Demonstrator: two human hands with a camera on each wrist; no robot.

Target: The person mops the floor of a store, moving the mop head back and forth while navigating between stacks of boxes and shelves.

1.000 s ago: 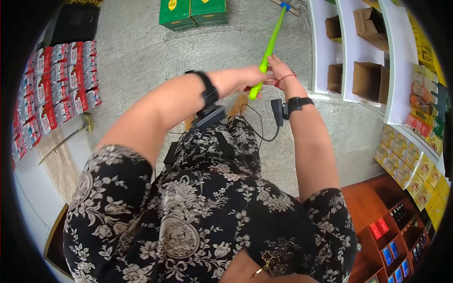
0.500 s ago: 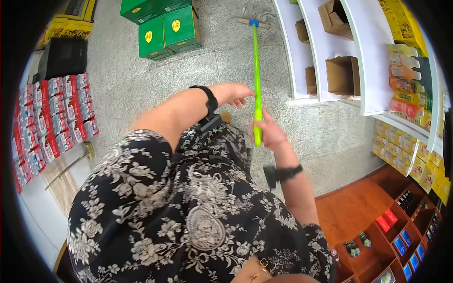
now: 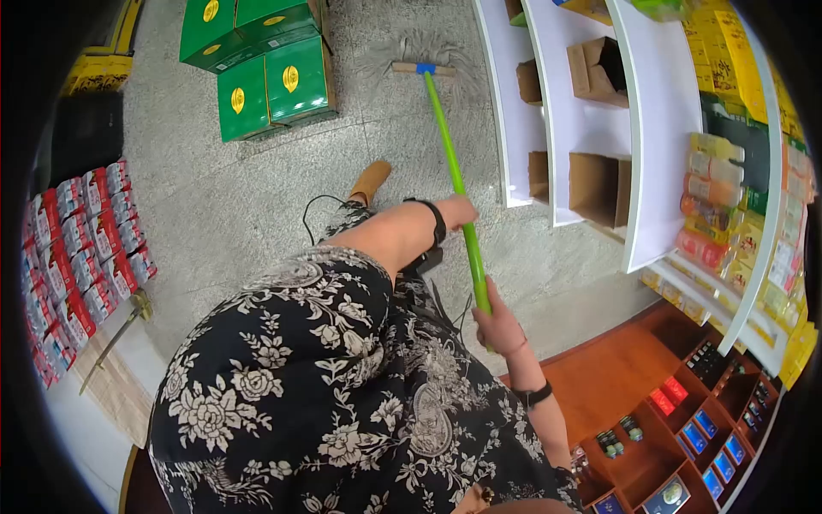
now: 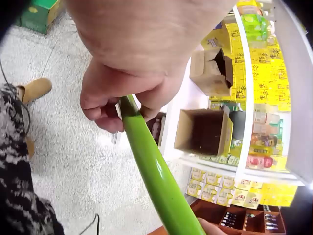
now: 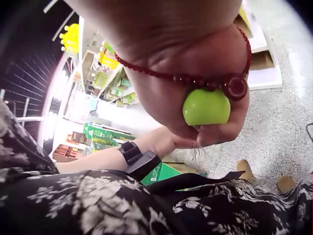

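A mop with a long green handle (image 3: 453, 163) slants across the head view, its grey string head (image 3: 425, 53) spread flat on the floor beyond. The left hand (image 3: 459, 211) grips the handle around its middle; in the left wrist view that hand (image 4: 128, 93) has its fingers curled round the green pole (image 4: 156, 176). Lower down, close to the body, the right hand (image 3: 499, 327) holds the handle near its end. The rounded green end (image 5: 206, 107) pokes out of the right hand (image 5: 195, 83) beside a red bracelet in the right wrist view.
Green boxes (image 3: 298, 81) are stacked on the floor ahead to the left. White shelves (image 3: 582, 128) with open cardboard boxes (image 3: 599, 184) line the right side. Red-and-white packs (image 3: 81, 257) stand at far left. A wooden shelf unit (image 3: 629, 403) is at lower right, and a shoe (image 3: 372, 180) shows.
The left hand, apart from the handle half a second ago, now grips it. The right hand has moved nearer the body along the handle. The mop head appears further left and lower in view.
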